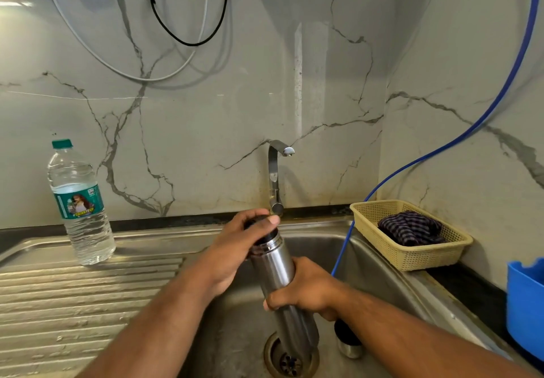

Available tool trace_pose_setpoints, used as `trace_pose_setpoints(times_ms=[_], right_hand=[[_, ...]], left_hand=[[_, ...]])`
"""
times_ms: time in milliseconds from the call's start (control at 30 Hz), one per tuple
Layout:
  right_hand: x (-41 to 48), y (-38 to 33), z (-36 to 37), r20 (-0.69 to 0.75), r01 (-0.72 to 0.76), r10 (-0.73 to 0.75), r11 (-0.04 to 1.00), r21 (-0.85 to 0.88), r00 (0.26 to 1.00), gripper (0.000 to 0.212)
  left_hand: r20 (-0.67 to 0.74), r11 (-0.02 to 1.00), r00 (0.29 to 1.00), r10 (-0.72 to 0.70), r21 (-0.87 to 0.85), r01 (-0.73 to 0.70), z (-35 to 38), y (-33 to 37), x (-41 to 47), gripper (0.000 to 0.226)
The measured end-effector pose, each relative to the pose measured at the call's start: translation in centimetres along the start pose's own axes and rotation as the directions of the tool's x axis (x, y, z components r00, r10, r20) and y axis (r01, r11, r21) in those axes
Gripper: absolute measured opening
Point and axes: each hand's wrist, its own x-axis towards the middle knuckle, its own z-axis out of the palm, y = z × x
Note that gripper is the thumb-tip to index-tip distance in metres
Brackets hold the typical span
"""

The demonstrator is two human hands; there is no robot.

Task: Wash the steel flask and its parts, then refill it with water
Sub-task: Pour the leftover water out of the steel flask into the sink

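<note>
The steel flask [276, 265] is held tilted over the sink basin [379, 263], its top toward the tap. My right hand [306, 289] grips the flask body around its middle. My left hand [235, 248] wraps its fingers around the black stopper [266, 235] at the flask's mouth. A steel cap with a black inside [348, 341] stands on the basin floor to the right of the drain [290, 358], partly hidden by my right forearm. No water runs from the tap [276, 171].
A plastic water bottle with a green cap [79, 204] stands on the ribbed drainboard [73, 304] at left. A yellow basket [412, 236] with a checked cloth sits right of the sink. A blue hose [441, 148] drops into the basin. A blue container [527, 304] is at far right.
</note>
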Motion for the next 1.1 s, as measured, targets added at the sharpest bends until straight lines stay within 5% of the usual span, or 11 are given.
trace_pose_setpoints(times_ms=[67,133,367,433,533,600,667,800,933,1100], right_hand=[[0.0,0.1,-0.2,0.01,-0.008,0.007,0.999,0.054,1.0,0.064],[-0.1,0.2,-0.3,0.022,-0.005,0.003,0.998,0.067,1.0,0.06],[-0.1,0.2,-0.3,-0.057,-0.005,0.004,1.0,-0.019,0.998,0.07],[0.0,0.2,-0.6,-0.064,0.009,-0.012,0.999,-0.051,0.998,0.072],[0.0,0.2,-0.9,-0.031,0.021,-0.023,0.999,-0.039,0.999,0.07],[-0.1,0.3,-1.0,0.004,0.026,-0.026,1.0,0.002,1.0,0.063],[-0.3,0.3,-1.1,0.035,0.031,-0.031,1.0,0.003,0.999,0.056],[-0.3,-0.1,-0.7,0.031,0.048,-0.047,0.998,-0.03,0.998,0.067],[-0.3,-0.6,-0.1,-0.013,0.058,-0.06,0.993,-0.104,0.998,0.075],[-0.1,-0.2,-0.4,-0.035,0.028,-0.03,0.999,-0.044,0.999,0.074]], left_hand=[[0.17,0.996,0.985,0.021,-0.091,-0.005,-1.3,0.2,0.1,0.053],[0.189,0.998,0.98,0.064,-0.008,-0.064,-2.1,-0.2,0.5,0.056],[-0.275,0.963,0.942,0.193,0.237,-0.128,1.0,-0.7,0.3,0.059],[-0.293,0.937,0.927,0.232,0.324,-0.132,1.3,-0.7,0.1,0.065],[-0.037,0.988,0.994,0.099,0.119,-0.094,0.5,-0.8,0.3,0.071],[0.176,0.997,0.982,0.067,-0.049,-0.059,-0.7,-0.8,0.5,0.065],[0.236,0.994,0.966,0.106,-0.043,-0.099,-1.5,-0.8,0.5,0.059],[-0.085,0.992,0.989,0.124,0.037,-0.122,-0.3,-0.5,0.4,0.064],[-0.412,0.97,0.894,0.176,0.226,-0.087,1.4,-0.4,0.0,0.072],[0.008,1.0,1.0,0.016,0.022,-0.017,0.3,0.3,0.2,0.077]])
